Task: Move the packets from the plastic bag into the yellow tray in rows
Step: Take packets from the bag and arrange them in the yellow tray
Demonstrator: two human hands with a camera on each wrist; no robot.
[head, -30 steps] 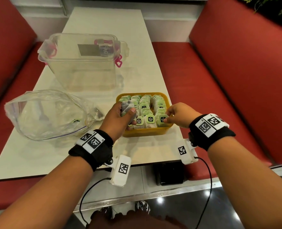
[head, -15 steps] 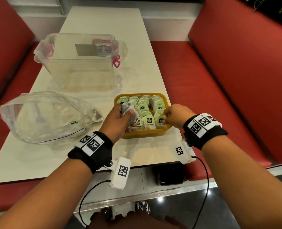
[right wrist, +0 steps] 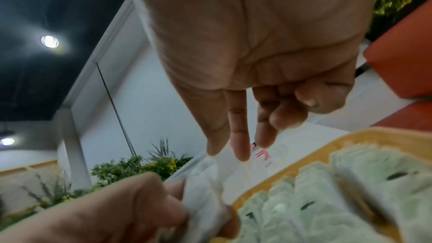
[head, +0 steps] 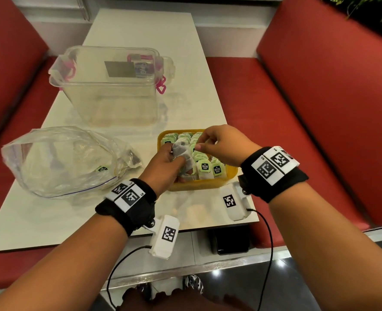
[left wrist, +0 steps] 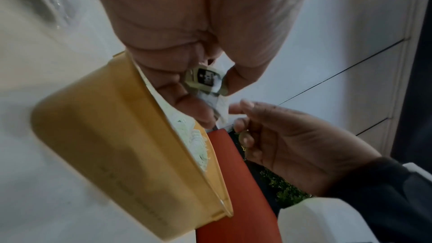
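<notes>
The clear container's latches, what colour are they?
Pink latches, seen best in the head view.

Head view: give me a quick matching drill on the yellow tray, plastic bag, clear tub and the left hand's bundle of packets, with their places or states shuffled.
Things:
1. yellow tray
2. plastic bag
3. clear tub
4. bundle of packets

Places or states:
a. farthest from the person, on the table
b. gripped in the left hand, with the right hand reaching to it
c. lying to the left of the tray, nearly emptied
d. near the table's front edge, filled with rows of packets

Pairs: 1-d, 2-c, 3-a, 4-b
</notes>
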